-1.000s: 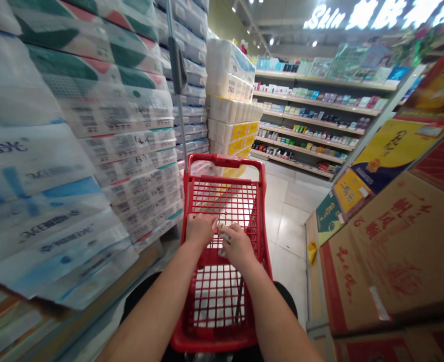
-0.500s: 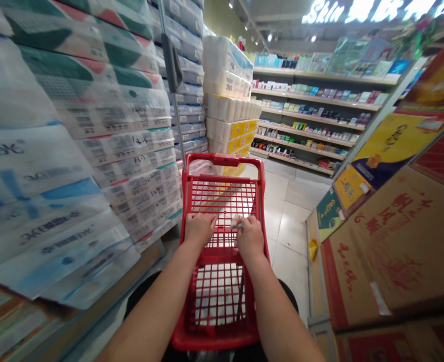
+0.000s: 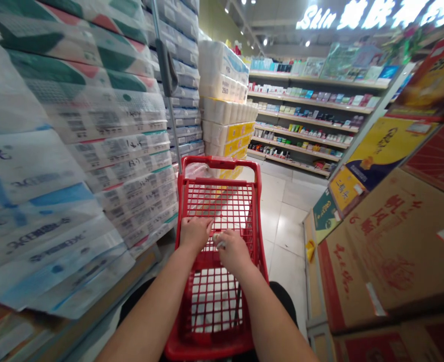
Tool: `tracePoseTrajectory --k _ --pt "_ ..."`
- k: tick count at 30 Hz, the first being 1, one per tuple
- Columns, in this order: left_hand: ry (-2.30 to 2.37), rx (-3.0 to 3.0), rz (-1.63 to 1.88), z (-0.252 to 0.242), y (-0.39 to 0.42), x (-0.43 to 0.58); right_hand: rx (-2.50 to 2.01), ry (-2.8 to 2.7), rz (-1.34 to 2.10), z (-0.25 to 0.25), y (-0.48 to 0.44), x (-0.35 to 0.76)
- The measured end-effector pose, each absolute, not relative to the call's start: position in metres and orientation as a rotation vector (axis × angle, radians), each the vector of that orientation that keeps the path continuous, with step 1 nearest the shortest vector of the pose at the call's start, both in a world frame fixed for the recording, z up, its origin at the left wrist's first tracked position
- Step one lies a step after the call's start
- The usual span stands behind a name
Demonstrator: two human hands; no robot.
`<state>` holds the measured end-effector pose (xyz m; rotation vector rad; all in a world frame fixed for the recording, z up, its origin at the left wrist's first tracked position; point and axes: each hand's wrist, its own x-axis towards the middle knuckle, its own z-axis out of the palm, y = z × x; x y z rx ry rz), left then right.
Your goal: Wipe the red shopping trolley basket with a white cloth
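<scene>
A red plastic basket trolley (image 3: 257, 201) with grid panels stands right in front of my body. My left hand (image 3: 196, 234) is closed at the left side of its upper grid; what its fingers hold, if anything, is hidden. Close beside it on the right, my right hand (image 3: 234, 251) is closed around a small crumpled whitish wad (image 3: 218, 240), which pokes out at the fingertips. A grey pole with a dark grip (image 3: 166, 68) rises from the trolley's upper left corner.
Stacked paper packs (image 3: 131, 146) line the left side close by. Cartons (image 3: 387, 251) are piled on the right. Between them runs a tiled floor (image 3: 282, 226) toward shelves of small boxed goods (image 3: 320, 115) at the back.
My right hand has moved left and slightly down with the wad, nearer to my left hand. The view has shifted slightly, and the trolley sits a little further left.
</scene>
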<state>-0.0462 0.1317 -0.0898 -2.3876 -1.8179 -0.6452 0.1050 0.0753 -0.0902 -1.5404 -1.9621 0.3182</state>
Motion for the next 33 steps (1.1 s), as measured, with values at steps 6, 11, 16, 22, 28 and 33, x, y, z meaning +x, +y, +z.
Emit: tracePoseTrajectory --k 6,11,16,22,28,33 --pt "-1.800 -2.369 -0.656 -0.090 0.130 -0.046 -1.706 -1.751 0.137 -0.088 0.075 0.111" --pt "-1.777 -2.375 -0.656 -0.086 0.126 -0.045 -1.634 -1.939 0.111 -0.091 0.069 0.105" --pt "-1.787 -2.386 -0.646 -0.085 0.121 -0.046 -1.889 -1.808 -0.060 -0.082 0.067 0.108" --pt "-1.780 -2.399 -0.652 -0.084 0.117 -0.051 -1.870 -1.974 -0.055 -0.080 0.042 0.108" --pt "-1.762 -2.407 -0.625 -0.080 0.104 -0.054 -1.827 -2.051 -0.063 -0.092 0.012 0.106" --pt "-1.769 -2.433 -0.623 -0.082 0.095 -0.054 -1.880 -2.165 0.005 -0.097 0.012 0.101"
